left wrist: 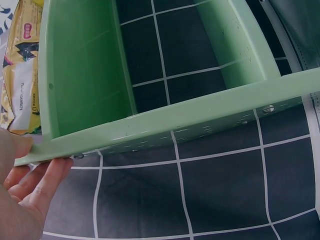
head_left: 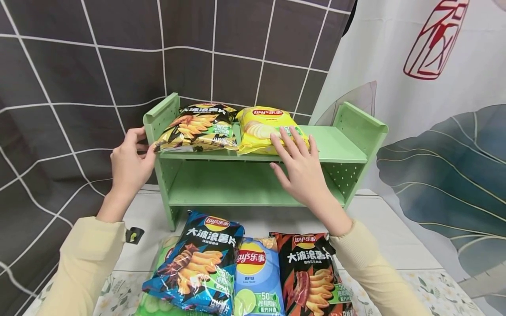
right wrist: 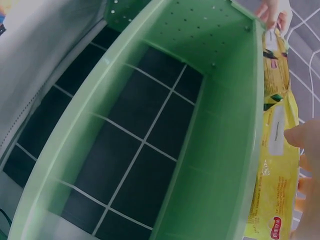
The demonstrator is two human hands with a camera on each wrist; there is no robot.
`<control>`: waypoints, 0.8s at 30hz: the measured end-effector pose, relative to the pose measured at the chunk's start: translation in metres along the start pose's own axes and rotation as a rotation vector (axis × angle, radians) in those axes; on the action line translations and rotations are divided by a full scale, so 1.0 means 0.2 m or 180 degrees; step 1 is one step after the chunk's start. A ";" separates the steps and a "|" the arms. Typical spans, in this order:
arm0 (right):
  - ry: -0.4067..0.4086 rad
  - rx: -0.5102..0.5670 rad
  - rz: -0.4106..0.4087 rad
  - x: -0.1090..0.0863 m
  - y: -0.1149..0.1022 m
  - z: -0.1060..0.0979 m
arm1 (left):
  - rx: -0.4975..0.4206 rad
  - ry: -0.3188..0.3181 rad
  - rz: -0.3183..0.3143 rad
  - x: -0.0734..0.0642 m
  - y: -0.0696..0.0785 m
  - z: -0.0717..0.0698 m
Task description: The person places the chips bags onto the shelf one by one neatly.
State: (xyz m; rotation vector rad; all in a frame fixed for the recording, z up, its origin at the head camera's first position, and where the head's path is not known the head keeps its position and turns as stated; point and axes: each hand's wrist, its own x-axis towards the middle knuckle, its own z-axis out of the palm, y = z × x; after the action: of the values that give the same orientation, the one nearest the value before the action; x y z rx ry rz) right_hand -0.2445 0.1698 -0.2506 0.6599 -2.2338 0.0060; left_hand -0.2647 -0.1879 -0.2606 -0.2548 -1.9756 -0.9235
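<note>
A green two-tier shelf (head_left: 253,184) stands against the curtain. Its left side panel is pinched by my left hand (head_left: 132,160), thumb at the front edge and fingers on the outer face, as the left wrist view shows with the hand (left wrist: 30,190) low at left. On the upper board lie a black-and-gold chip bag (head_left: 199,127) at the left and a yellow Lay's chip bag (head_left: 262,125) beside it. My right hand (head_left: 302,171) rests its spread, fairly straight fingers on the yellow bag's right front. In the right wrist view that bag (right wrist: 275,190) lies along the board edge.
Before the shelf, a blue-black chip bag (head_left: 201,263) overlaps a green bag (head_left: 158,303). A light-blue lime bag (head_left: 257,276) and a red-black bag (head_left: 312,276) lie to the right on the white table (head_left: 138,254). A dark grid curtain (head_left: 118,79) hangs behind.
</note>
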 end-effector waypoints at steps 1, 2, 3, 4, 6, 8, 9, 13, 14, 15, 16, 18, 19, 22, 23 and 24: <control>-0.0046 -0.0022 0.0011 0.00 0.00 0.00 | -0.0006 0.0003 -0.0001 0.00 0.00 0.00; -0.0089 -0.0042 0.0019 0.00 0.00 0.00 | -0.0006 0.0004 -0.0001 0.00 0.00 0.00; -0.0124 -0.0056 0.0027 0.01 0.00 0.01 | -0.0003 0.0005 -0.0001 0.00 0.00 0.00; -0.0147 -0.0066 0.0033 0.01 0.00 0.01 | -0.0002 0.0007 -0.0002 0.00 0.00 0.00; -0.0167 -0.0078 0.0045 0.01 0.00 0.01 | 0.0003 0.0007 0.0000 0.00 0.00 0.00; -0.0176 -0.0080 0.0052 0.01 0.00 0.01 | 0.0002 0.0008 0.0000 0.00 0.00 0.00; -0.0177 -0.0077 0.0053 0.01 0.00 0.01 | -0.0002 0.0010 -0.0003 0.00 0.00 0.00; -0.0181 -0.0055 0.0048 0.01 0.00 0.01 | -0.0022 0.0015 -0.0013 -0.01 0.00 0.00; -0.0181 -0.0047 0.0045 0.01 0.00 0.01 | -0.0026 0.0014 -0.0015 -0.01 0.00 0.00; -0.0179 -0.0044 0.0040 0.00 0.00 0.01 | -0.0025 0.0013 -0.0015 -0.01 0.00 0.00; -0.0178 -0.0040 0.0036 0.00 0.00 0.01 | -0.0024 0.0010 -0.0015 -0.01 0.00 0.00; -0.0180 -0.0037 0.0021 0.00 0.00 0.01 | -0.0020 0.0006 -0.0019 -0.01 0.00 0.00; -0.0179 -0.0038 0.0014 0.00 0.00 0.01 | -0.0018 0.0003 -0.0019 -0.01 0.00 0.00; -0.0160 -0.0029 -0.0017 -0.01 0.01 0.00 | -0.0008 0.0001 -0.0018 -0.01 0.00 0.00; -0.0148 -0.0022 -0.0030 -0.01 0.01 0.00 | -0.0004 0.0004 -0.0017 -0.01 0.00 0.00; -0.0131 -0.0016 -0.0040 -0.02 0.01 0.00 | -0.0001 0.0006 -0.0015 -0.01 0.00 0.00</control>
State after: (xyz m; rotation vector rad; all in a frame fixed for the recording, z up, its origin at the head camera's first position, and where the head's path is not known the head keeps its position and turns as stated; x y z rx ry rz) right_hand -0.2423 0.1726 -0.2523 0.6770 -2.2683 -0.0196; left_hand -0.2634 -0.1876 -0.2617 -0.2495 -1.9750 -0.9269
